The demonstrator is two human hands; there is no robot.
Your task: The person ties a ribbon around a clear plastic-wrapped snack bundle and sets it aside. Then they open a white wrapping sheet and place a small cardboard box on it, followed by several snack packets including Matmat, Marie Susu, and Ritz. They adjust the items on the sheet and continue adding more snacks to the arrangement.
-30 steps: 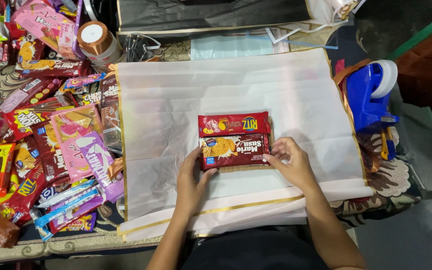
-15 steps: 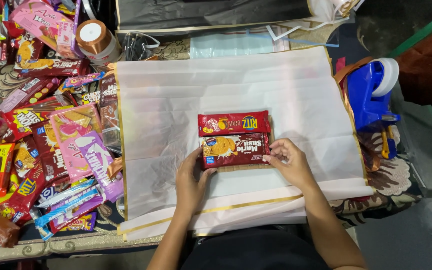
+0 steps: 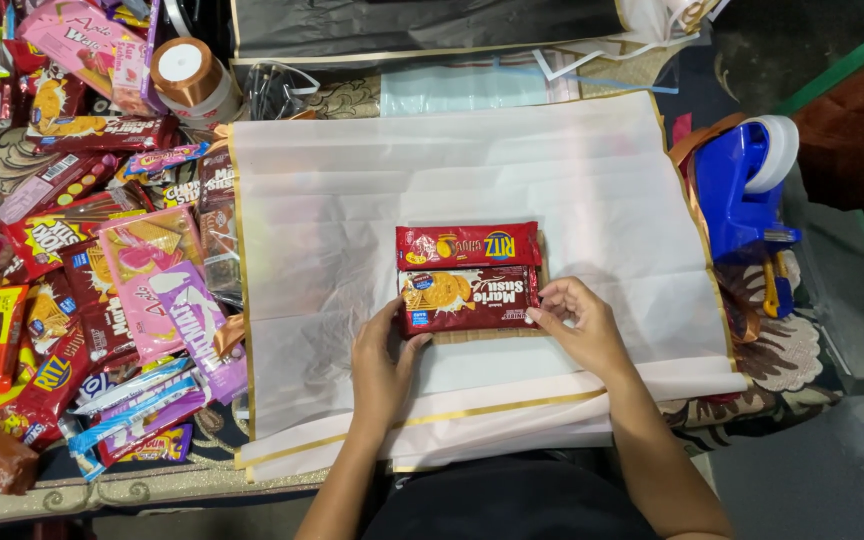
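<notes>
On white paper (image 3: 352,200), biscuit pack (image 3: 467,300) betw. both hands' fingertips.

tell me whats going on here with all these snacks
A person's two hands, left hand and right hand, grip the ends of a red biscuit pack lying on a sheet of white wrapping paper. A second red cracker pack lies right above it, touching. A heap of snack packs sits to the left, and a blue tape dispenser to the right.
</notes>
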